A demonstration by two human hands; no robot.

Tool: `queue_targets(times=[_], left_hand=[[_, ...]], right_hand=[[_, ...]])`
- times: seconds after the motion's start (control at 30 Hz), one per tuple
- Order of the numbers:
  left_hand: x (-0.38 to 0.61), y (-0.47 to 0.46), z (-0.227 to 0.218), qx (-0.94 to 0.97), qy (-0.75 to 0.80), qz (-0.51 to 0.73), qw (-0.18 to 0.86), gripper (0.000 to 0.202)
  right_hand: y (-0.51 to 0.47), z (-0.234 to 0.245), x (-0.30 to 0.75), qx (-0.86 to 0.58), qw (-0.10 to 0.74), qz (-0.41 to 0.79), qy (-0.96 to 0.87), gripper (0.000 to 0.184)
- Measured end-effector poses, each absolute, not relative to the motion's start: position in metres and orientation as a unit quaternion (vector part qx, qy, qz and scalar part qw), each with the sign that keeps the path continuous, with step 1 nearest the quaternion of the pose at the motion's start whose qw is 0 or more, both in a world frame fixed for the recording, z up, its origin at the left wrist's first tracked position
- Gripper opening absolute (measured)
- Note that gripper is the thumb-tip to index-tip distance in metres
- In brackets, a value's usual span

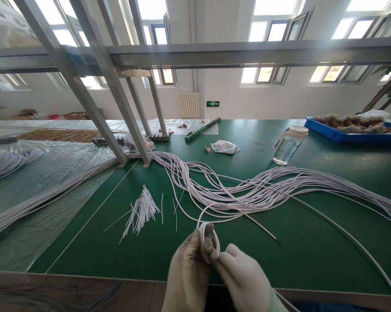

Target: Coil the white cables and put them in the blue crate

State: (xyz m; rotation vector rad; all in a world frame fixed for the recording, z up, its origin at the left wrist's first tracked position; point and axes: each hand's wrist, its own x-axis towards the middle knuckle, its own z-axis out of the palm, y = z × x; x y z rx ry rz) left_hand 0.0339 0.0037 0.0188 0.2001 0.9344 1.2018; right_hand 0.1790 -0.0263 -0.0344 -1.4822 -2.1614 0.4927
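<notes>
Both my hands wear pale gloves and meet at the table's front edge. My left hand (pixel 190 268) is closed around a small coil of white cable (pixel 216 242), with fingers passing through its loop. From the right, my right hand (pixel 242 273) pinches the lower side of the same coil. One strand rises from the coil toward a long bundle of white cables (pixel 247 195) lying across the table behind it. A cable with a bared dark end (pixel 276 240) sticks out of the bundle toward me. To the left lies a pile of short white cut pieces (pixel 143 210).
Metal posts (pixel 101 82) stand on the green table (pixel 94 251) at left, beneath a crossbar. Farther back are a green slotted strip (pixel 202 130), a plastic bag (pixel 225 147), a water bottle (pixel 289 145) and a blue tray (pixel 354 138). Plastic sheeting (pixel 62 162) covers the left side.
</notes>
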Motion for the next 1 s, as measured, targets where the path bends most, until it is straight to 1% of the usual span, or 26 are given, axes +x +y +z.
queue_targets(times=[0.07, 0.17, 0.23, 0.3, 0.43, 0.47, 0.53, 0.63, 0.73, 0.83, 0.9, 0.97, 1.0], left_hand=[[0.029, 0.005, 0.026, 0.117, 0.409, 0.529, 0.734, 0.031], [0.014, 0.003, 0.042, 0.195, 0.452, 0.468, 0.734, 0.042], [0.005, 0.000, 0.048, 0.286, 0.467, 0.409, 0.730, 0.041], [0.002, -0.004, 0.046, 0.347, 0.469, 0.356, 0.730, 0.042], [0.017, -0.007, 0.027, 0.353, 0.480, 0.314, 0.739, 0.061], [0.022, -0.007, 0.024, 0.354, 0.490, 0.311, 0.733, 0.061], [0.030, -0.007, 0.020, 0.347, 0.509, 0.310, 0.724, 0.057], [0.034, -0.006, 0.021, 0.309, 0.553, 0.337, 0.697, 0.043], [0.030, -0.007, 0.021, 0.273, 0.594, 0.383, 0.652, 0.034], [0.028, -0.012, 0.018, 0.282, 0.592, 0.445, 0.610, 0.027], [0.029, -0.014, 0.019, 0.300, 0.580, 0.471, 0.593, 0.021], [0.030, -0.013, 0.024, 0.314, 0.573, 0.473, 0.591, 0.018], [0.030, -0.012, 0.026, 0.317, 0.571, 0.467, 0.596, 0.017]], right_hand=[[-0.014, -0.027, 0.191, -0.546, 0.208, 0.257, -0.769, 0.028], [0.011, -0.011, 0.211, -0.574, 0.151, 0.306, -0.744, 0.022], [0.029, 0.002, 0.221, -0.607, 0.117, 0.303, -0.726, 0.021], [0.043, 0.014, 0.227, -0.635, 0.102, 0.285, -0.710, 0.022], [0.051, 0.034, 0.217, -0.650, 0.120, 0.248, -0.708, 0.022], [0.048, 0.037, 0.211, -0.647, 0.131, 0.240, -0.711, 0.021], [0.039, 0.040, 0.199, -0.635, 0.160, 0.220, -0.723, 0.021], [0.020, 0.035, 0.184, -0.610, 0.196, 0.154, -0.752, 0.024], [0.001, 0.019, 0.175, -0.574, 0.198, 0.070, -0.792, 0.021], [-0.013, -0.001, 0.172, -0.540, 0.194, 0.003, -0.819, 0.019], [-0.021, -0.012, 0.171, -0.533, 0.182, -0.007, -0.827, 0.017], [-0.029, -0.022, 0.169, -0.544, 0.170, 0.010, -0.822, 0.011], [-0.032, -0.026, 0.167, -0.558, 0.168, 0.015, -0.813, 0.011]])
